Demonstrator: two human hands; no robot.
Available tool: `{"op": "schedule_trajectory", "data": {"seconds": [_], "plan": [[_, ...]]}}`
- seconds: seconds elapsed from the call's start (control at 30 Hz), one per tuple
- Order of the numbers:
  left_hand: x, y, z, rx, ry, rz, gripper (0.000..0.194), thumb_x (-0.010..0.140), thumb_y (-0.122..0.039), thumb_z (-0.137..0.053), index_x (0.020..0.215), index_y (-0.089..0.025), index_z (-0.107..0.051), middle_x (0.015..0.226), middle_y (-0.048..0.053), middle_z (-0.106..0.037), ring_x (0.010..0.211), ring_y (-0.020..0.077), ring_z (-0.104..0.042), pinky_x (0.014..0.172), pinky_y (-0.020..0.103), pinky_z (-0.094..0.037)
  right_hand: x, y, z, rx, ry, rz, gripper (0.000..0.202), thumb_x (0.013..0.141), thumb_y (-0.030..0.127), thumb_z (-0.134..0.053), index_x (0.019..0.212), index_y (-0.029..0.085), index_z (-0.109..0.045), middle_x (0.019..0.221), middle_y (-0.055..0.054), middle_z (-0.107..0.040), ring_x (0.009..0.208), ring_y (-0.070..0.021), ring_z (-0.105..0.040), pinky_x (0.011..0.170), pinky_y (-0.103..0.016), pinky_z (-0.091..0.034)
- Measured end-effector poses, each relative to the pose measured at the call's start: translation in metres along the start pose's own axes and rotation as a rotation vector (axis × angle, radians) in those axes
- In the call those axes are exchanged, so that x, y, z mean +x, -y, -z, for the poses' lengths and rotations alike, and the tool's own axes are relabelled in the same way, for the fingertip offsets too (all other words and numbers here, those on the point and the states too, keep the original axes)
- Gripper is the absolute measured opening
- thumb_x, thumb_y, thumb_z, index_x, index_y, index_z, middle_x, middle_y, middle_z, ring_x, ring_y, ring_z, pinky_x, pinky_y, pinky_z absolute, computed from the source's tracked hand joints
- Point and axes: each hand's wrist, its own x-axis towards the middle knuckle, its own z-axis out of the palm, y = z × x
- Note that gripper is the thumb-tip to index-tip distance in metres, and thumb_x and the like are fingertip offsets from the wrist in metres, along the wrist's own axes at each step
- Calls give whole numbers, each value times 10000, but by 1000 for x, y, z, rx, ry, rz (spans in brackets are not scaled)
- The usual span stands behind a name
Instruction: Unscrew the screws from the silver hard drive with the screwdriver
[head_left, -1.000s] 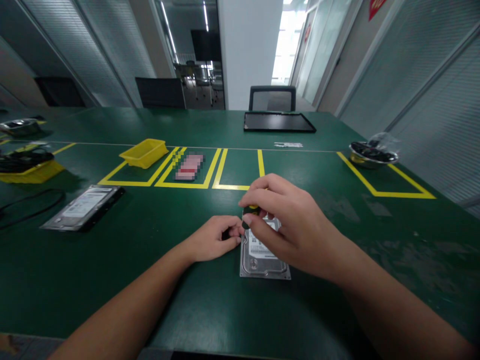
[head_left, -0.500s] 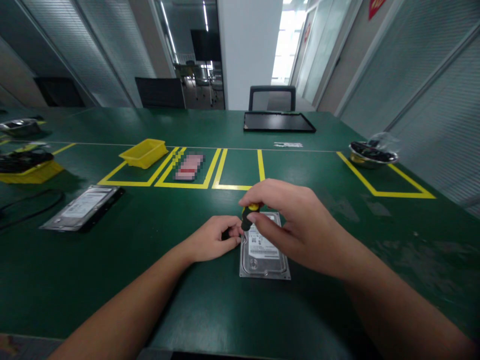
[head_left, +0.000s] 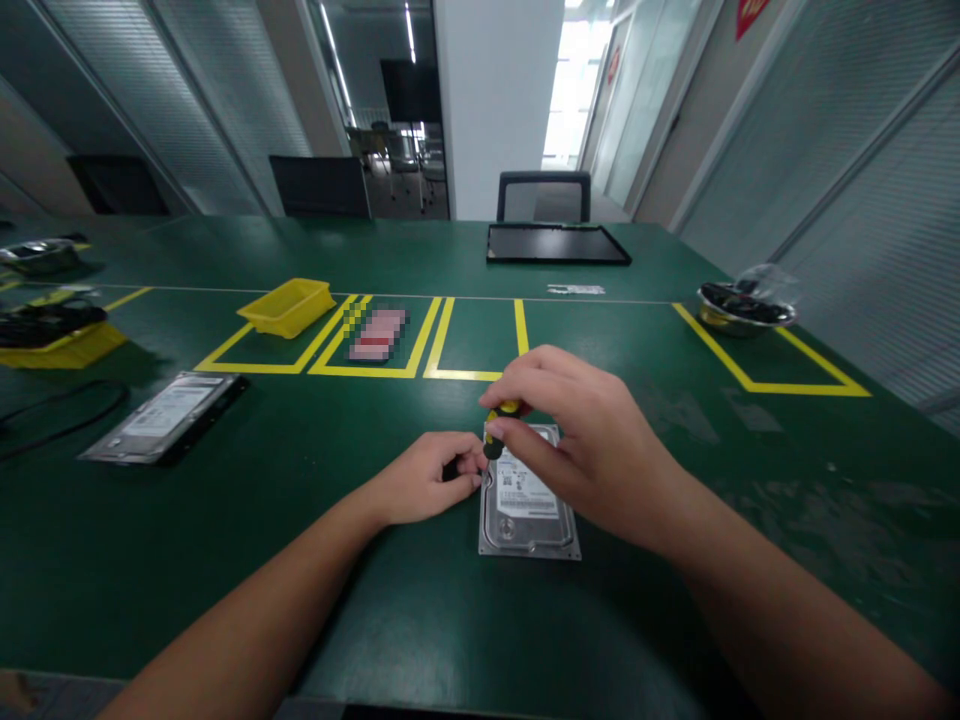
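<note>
At left on the green bench (head_left: 375,630), a spare hard drive (head_left: 165,415) lies label up, slanted, well apart from both hands. Next comes the person's left hand (head_left: 431,480), resting on its side, fingers curled and pointing right at the left edge of the central hard drive (head_left: 529,525); whether they grip that edge or only rest against it, I cannot tell. The central drive lies flat, label up, just right of those fingertips, its long axis running away from the person. Over its far left part leans a stubby black-and-yellow tool (head_left: 493,447), lower end toward the left fingers; its tip is hidden. Farthest right, the right hand (head_left: 592,440) arches over the drive, thumb and fingers closed around the tool. The left hand is nearer the drive's left edge; the right is above its far half.
</note>
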Motion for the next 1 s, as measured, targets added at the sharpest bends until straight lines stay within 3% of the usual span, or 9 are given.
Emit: {"op": "schedule_trajectory", "data": {"seconds": [0.2,0.33,0.53,1.0], "plan": [[0,-1,0,-18,6,12,20,823,-164,-566,836,-163,-581,744,-24,-561,684,123,-521,636,245,-396,0,2,4,95,67,49,251,865,67,-500,1080,148,-601,1053,-51,-639,973,-135,-570,865,-274,-455],[0,0,-1,-30,6,9,33,826,-157,-561,846,-162,-587,763,-21,-569,698,124,-529,646,245,-406,-1,2,3,103,52,45,265,861,58,-484,1080,137,-612,1066,-62,-642,995,-136,-574,894,-278,-456],[0,0,0,18,9,-11,12,825,-150,-570,823,-161,-571,739,-27,-550,667,113,-508,620,235,-387,0,-1,-2,39,10,-18,169,865,165,-589,1014,135,-663,1040,-78,-615,973,-152,-566,851,-285,-462],[0,1,0,35,42,32,74,862,-217,-550,868,-155,-590,762,-6,-589,686,133,-528,645,256,-406,-1,1,-6,78,28,45,273,870,84,-501,1109,127,-627,1124,-73,-654,1047,-151,-592,936,-302,-471]]}}
